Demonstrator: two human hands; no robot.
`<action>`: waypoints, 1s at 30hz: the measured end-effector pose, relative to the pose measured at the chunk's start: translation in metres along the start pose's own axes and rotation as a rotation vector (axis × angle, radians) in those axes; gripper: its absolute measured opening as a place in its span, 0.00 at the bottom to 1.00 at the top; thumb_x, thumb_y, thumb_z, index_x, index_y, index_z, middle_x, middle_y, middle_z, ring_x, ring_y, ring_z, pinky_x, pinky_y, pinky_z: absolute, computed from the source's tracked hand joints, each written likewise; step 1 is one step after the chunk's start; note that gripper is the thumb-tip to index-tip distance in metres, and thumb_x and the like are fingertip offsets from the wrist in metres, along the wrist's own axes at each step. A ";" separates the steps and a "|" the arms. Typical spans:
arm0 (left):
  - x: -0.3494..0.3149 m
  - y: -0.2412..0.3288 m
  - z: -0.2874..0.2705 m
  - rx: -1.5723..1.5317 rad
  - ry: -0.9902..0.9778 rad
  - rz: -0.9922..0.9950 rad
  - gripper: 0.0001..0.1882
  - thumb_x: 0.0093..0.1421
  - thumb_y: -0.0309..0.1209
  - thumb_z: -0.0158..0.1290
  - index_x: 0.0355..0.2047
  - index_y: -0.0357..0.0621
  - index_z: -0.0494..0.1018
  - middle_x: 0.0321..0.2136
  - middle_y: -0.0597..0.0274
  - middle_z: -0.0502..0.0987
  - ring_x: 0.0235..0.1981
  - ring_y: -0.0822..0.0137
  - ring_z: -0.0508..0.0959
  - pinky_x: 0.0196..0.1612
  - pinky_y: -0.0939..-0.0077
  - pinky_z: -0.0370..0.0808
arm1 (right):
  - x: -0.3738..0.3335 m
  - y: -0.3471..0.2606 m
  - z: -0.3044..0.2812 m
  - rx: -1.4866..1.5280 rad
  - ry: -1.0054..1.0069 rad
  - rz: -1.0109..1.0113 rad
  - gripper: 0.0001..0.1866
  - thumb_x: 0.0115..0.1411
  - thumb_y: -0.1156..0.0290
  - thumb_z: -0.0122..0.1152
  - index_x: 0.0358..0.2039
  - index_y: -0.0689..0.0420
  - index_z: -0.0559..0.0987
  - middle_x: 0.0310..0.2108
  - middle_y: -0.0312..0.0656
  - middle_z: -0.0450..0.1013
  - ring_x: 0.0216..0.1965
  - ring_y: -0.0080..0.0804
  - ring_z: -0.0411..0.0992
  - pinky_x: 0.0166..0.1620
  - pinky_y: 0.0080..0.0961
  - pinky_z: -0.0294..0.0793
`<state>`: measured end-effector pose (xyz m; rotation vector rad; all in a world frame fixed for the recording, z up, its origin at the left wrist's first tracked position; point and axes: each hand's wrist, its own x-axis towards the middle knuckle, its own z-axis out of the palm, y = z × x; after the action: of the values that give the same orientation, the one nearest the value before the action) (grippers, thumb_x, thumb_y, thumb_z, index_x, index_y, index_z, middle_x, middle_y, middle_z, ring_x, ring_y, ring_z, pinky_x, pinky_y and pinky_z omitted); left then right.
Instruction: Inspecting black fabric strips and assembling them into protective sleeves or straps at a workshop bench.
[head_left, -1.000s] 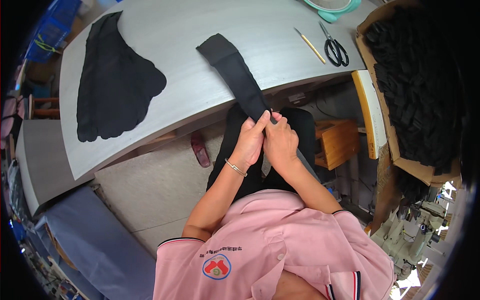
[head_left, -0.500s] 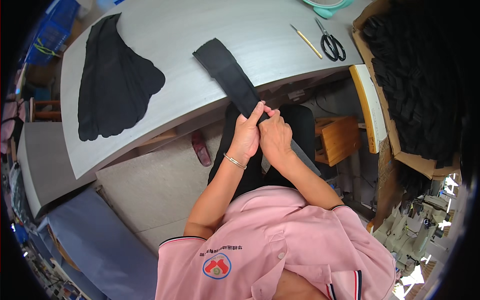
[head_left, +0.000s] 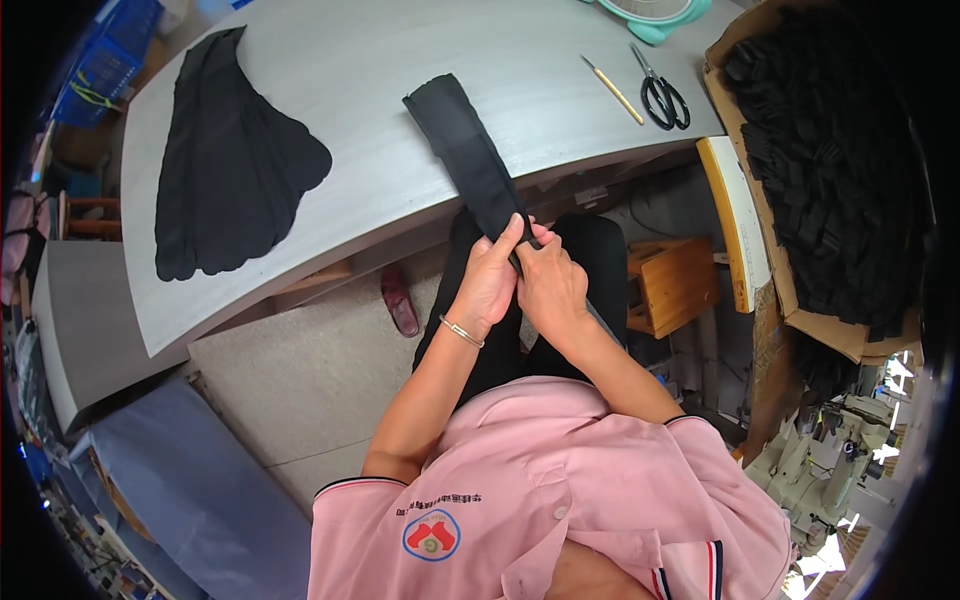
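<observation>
A long strip of black fabric (head_left: 466, 150) stretches from my lap over the near edge of the grey table. Its far end lies flat on the tabletop. My left hand (head_left: 488, 275) grips the near end, thumb laid along the top of the cloth. Right beside it, my right hand (head_left: 552, 285) is closed on the same end with its fingers curled. The two hands touch, and the cloth between them is mostly hidden. To the left, a fanned stack of black fabric pieces (head_left: 235, 165) rests on the table.
Black-handled scissors (head_left: 664, 98) and a thin yellow-handled pointed tool (head_left: 613, 90) lie on the grey table (head_left: 360, 60) at the far right. A cardboard box (head_left: 800, 310) full of black pieces stands right. A wooden stool (head_left: 672, 285) is below, blue cloth (head_left: 200, 480) at lower left.
The far end of the black strip has shifted slightly to the right. My right hand has turned a little and sits slightly lower; both hands keep hold of the near end.
</observation>
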<state>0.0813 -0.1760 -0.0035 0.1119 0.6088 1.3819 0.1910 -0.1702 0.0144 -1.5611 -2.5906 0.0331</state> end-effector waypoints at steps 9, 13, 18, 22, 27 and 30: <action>0.005 -0.003 0.008 -0.025 0.150 -0.008 0.18 0.67 0.42 0.55 0.45 0.37 0.73 0.38 0.56 0.80 0.41 0.64 0.81 0.51 0.67 0.78 | -0.042 0.006 -0.024 -0.077 -0.056 0.008 0.30 0.50 0.77 0.63 0.56 0.46 0.72 0.46 0.54 0.67 0.32 0.46 0.75 0.30 0.36 0.79; 0.005 -0.010 0.006 0.015 0.114 0.045 0.17 0.68 0.42 0.55 0.44 0.39 0.73 0.36 0.59 0.79 0.39 0.66 0.80 0.49 0.69 0.77 | -0.004 0.000 0.003 -0.108 -0.037 0.015 0.21 0.55 0.73 0.60 0.50 0.45 0.75 0.37 0.47 0.68 0.31 0.38 0.76 0.26 0.29 0.77; 0.004 -0.007 0.008 -0.008 0.101 0.032 0.17 0.69 0.43 0.53 0.41 0.40 0.73 0.34 0.62 0.78 0.37 0.68 0.78 0.46 0.70 0.77 | -0.004 0.002 -0.007 0.017 -0.027 -0.005 0.20 0.53 0.76 0.59 0.48 0.49 0.75 0.45 0.55 0.69 0.34 0.47 0.77 0.30 0.34 0.79; 0.003 -0.002 0.008 -0.011 0.140 -0.001 0.18 0.68 0.46 0.53 0.43 0.41 0.73 0.36 0.61 0.79 0.41 0.65 0.80 0.49 0.68 0.77 | -0.028 0.004 -0.024 -0.111 0.050 -0.044 0.21 0.54 0.72 0.60 0.50 0.45 0.74 0.40 0.50 0.68 0.31 0.41 0.75 0.25 0.29 0.73; 0.004 -0.008 0.004 0.034 0.065 0.062 0.17 0.69 0.43 0.53 0.43 0.41 0.74 0.37 0.59 0.80 0.42 0.64 0.80 0.52 0.65 0.76 | -0.004 0.001 -0.002 -0.085 -0.116 0.064 0.29 0.54 0.75 0.59 0.57 0.42 0.72 0.42 0.52 0.70 0.34 0.46 0.76 0.28 0.36 0.78; 0.004 -0.003 0.000 0.041 0.005 0.021 0.17 0.69 0.42 0.52 0.43 0.39 0.74 0.38 0.58 0.80 0.43 0.64 0.80 0.53 0.65 0.75 | 0.005 -0.006 0.005 -0.024 0.038 0.017 0.24 0.55 0.73 0.60 0.53 0.41 0.73 0.37 0.46 0.69 0.30 0.40 0.75 0.26 0.29 0.74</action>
<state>0.0845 -0.1728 -0.0061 0.1477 0.6421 1.3913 0.1829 -0.1682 0.0107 -1.5761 -2.5582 -0.0258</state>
